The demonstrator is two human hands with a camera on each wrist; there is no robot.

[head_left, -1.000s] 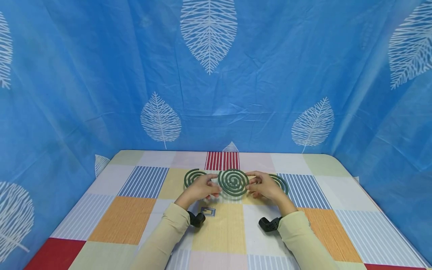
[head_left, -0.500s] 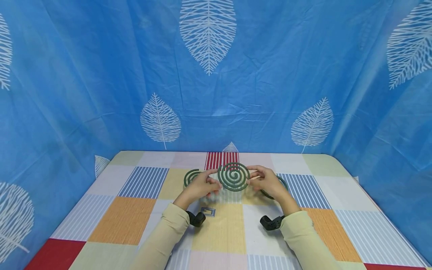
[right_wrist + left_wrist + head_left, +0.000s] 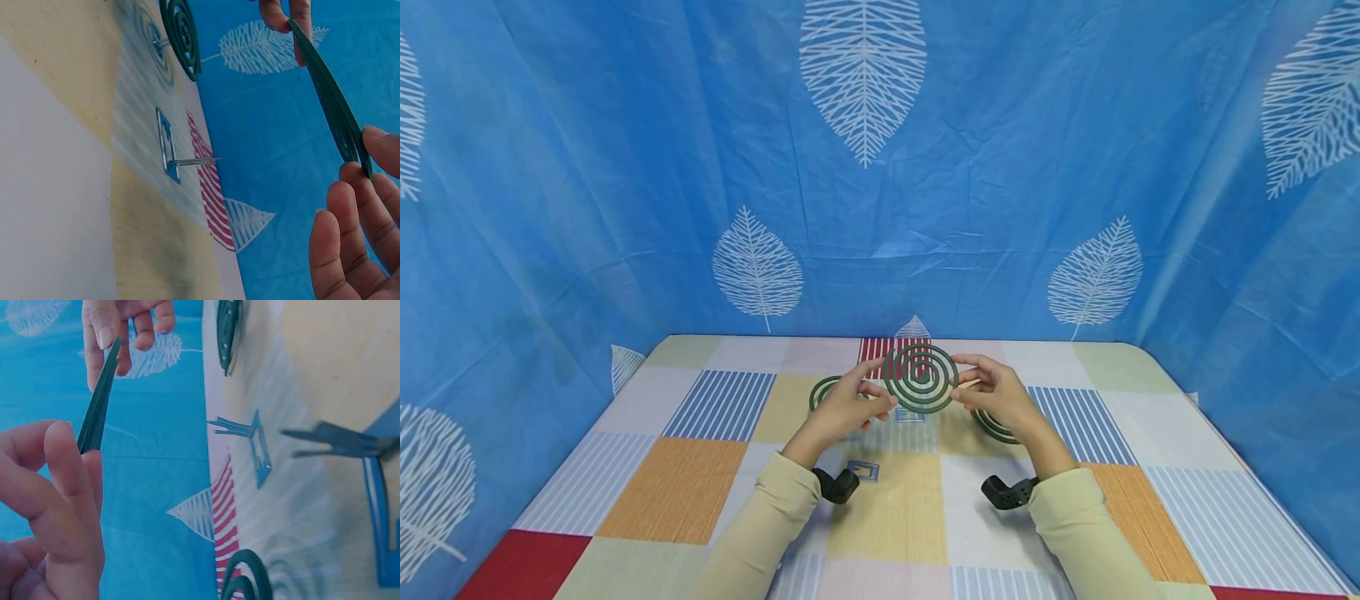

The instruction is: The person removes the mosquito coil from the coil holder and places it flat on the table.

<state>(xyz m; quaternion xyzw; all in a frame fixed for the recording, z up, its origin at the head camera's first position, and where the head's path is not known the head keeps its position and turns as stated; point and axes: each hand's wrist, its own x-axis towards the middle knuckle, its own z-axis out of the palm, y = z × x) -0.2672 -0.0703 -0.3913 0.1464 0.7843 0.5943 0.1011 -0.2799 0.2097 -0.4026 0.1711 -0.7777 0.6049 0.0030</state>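
A green mosquito coil (image 3: 922, 377) is held up off the table between both hands, its flat face toward the head camera. The left hand (image 3: 844, 406) pinches its left rim with thumb and fingers. At the opposite rim, the right hand (image 3: 1002, 398) grips it the same way. Both wrist views show the coil (image 3: 325, 87) edge-on. Below it on the table stands a small metal coil stand (image 3: 911, 414) with upright prongs (image 3: 199, 161). A second coil (image 3: 812, 395) is partly hidden behind the left hand, and a third (image 3: 995, 431) behind the right.
Another metal stand (image 3: 864, 472) lies nearer on the patchwork tablecloth (image 3: 887, 525); its raised prongs (image 3: 334, 439) show in the left wrist view. In the right wrist view, the left coil (image 3: 182, 39) sits raised above a stand. A blue leaf-patterned curtain (image 3: 970, 208) closes off the back and sides.
Both hands have lifted the mosquito coil upward, away from the table. The metal stand beneath it has come into view. The right hand now uncovers more of the right coil's lower edge.
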